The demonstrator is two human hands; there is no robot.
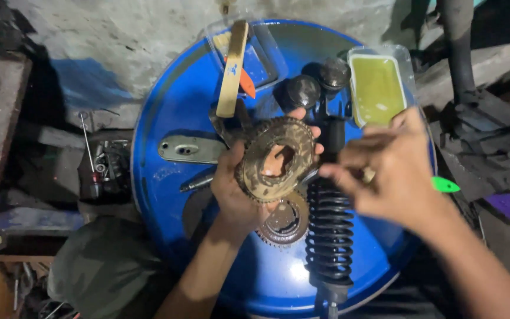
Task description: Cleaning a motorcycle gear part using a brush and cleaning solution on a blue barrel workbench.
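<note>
On the blue drum top [178, 106], a tray [378, 88] holds yellow-green liquid; left hand [234, 189] fingers clamp a sprocket [277, 158].

A grimy repair workshop: a blue drum lid [172, 112] serves as surface under the hands, coil shock absorber [329, 227] between them, screwdriver [88, 155] far left.

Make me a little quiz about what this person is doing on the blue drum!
1. Which hand holds the toothed sprocket?
2. True or false: the black coil spring shock absorber stands upright on the blue drum lid.
3. What colour is the liquid in the clear tray?

Key:
1. The left hand; the right hand is beside it, blurred.
2. False, it lies flat.
3. Yellow-green.
</note>
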